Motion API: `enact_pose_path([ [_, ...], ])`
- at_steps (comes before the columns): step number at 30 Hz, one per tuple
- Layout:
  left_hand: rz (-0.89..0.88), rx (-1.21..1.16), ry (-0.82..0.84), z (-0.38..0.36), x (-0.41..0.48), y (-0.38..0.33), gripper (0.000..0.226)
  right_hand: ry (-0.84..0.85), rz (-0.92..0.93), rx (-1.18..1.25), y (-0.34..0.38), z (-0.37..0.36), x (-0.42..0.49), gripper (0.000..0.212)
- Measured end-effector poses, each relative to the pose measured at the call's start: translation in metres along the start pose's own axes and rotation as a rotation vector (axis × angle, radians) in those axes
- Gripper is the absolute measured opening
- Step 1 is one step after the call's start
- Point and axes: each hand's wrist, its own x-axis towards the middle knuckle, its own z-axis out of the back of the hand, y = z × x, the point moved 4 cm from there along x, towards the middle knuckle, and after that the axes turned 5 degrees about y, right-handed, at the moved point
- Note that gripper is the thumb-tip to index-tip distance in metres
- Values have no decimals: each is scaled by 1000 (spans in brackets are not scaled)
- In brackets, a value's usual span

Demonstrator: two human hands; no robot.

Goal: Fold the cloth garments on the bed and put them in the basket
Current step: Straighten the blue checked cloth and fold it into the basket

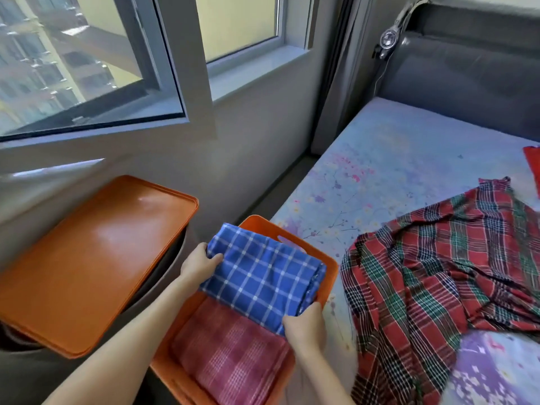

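Both hands hold the folded blue cloth over the basket: the left hand pinches its far-left edge, thumb on top and fingers tucked beneath, and the right hand grips its near-right corner, fingers curled round the thick folded end. The cloth spans the gap between the two grips, its checked face up, and sits across the far half of the basket, its right fold just inside the right rim. Just nearer than the grip, below the blue cloth's near edge, a folded pink cloth lies flat in the basket. To the right of the right hand, past the rim, the red plaid cloth lies unfolded and rumpled on the bed. To the left of the left hand an orange lid rests flat on a dark stand, apart from the basket. A red item shows at the far right edge, too cropped to tell what it is
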Motion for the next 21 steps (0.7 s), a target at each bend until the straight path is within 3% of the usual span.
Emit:
enact_pose_path([
  [5, -66, 219, 57, -44, 42, 6, 20, -56, -145, -166, -3, -28, 26, 32],
  [9, -136, 261, 69, -79, 67, 6, 25, -44, -193, -273, -10, -48, 57, 30],
  [12, -230, 326, 96, -99, 83, 18, 49, -25, -189, -424, -25, -66, 84, 52],
  [14, -333, 499, 88, -110, 83, 24, 64, 10, -153, -601, -30, -74, 98, 69],
  [17, -521, 763, 96, -130, 81, 26, 71, 83, -53, -797, -25, -79, 112, 68],
  [21, -604, 910, 208, -154, 97, 25, 70, 193, -6, -917, -25, -83, 142, 68],
])
